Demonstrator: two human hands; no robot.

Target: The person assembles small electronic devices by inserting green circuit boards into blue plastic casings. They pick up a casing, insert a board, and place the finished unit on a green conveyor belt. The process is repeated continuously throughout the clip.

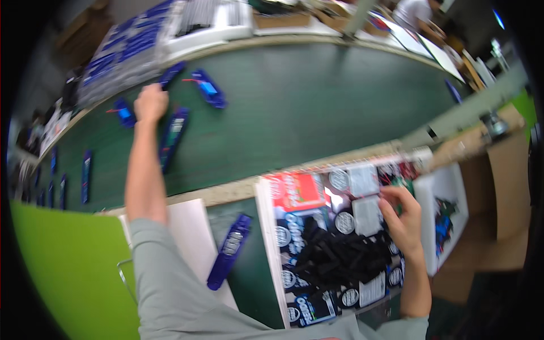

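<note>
My left hand reaches far across the green belt, its fingers closed at the near end of a long blue plastic housing. Beside it lie two housings with a lighter blue block and a red wire, one to the left and one to the right. A housing with a circuit board inside rests just right of my forearm. My right hand is over the right side of a printed tray, thumb and forefinger curled together in a pinch; what they hold, if anything, is too small to tell.
Small black strips are heaped on the tray. Another blue housing lies close to me. Farther left, several housings lie on the belt. A white foam box with small parts stands at right. Another person sits far right.
</note>
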